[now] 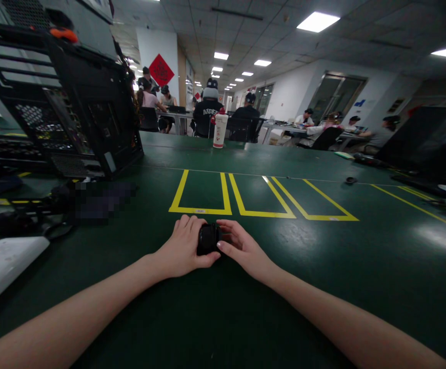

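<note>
On the near side of the yellow frame (217, 211), the left hand (183, 248) grasps a small black object (206, 239); the right hand (248, 251) touches its right side, fingers curled (firmness unclear). Uneven pressure could twist it loose.

Computer case (119, 110): on the table (223, 318), at left side
Cup (220, 132): on the table, behind the tape frames (267, 214)
Small device (208, 239): before the tape frames, between the left hand (182, 247) and the right hand (248, 251)
People (207, 111): sitting behind the table
</note>
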`<state>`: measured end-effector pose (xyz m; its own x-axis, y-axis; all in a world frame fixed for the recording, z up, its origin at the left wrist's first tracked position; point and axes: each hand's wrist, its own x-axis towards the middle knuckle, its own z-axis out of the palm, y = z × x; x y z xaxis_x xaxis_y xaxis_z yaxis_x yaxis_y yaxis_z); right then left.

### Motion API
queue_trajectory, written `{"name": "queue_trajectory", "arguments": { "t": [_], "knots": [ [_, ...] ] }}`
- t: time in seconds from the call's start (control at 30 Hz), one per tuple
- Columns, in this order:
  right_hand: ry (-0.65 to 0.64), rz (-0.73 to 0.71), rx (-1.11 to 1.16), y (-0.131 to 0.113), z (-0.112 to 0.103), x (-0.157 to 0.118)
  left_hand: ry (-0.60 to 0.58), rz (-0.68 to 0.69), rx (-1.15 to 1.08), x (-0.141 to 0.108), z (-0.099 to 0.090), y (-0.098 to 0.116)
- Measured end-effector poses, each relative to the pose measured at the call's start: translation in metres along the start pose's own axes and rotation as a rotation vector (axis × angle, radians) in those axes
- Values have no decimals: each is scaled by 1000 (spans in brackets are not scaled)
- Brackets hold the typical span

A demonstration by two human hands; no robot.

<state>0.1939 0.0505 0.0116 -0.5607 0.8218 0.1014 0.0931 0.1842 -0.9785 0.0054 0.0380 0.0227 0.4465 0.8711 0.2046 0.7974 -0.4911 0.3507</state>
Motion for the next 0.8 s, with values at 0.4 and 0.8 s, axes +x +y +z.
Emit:
{"name": "queue_trajectory", "arguments": {
  "t": [0.4, 0.8],
  "knots": [
    [6, -18, 44, 1, 1, 0, 20, 0, 14, 1, 2, -1],
    [-1, -30, 53, 1, 1, -2, 29, 7, 14, 0, 4, -2]
  ]
}}
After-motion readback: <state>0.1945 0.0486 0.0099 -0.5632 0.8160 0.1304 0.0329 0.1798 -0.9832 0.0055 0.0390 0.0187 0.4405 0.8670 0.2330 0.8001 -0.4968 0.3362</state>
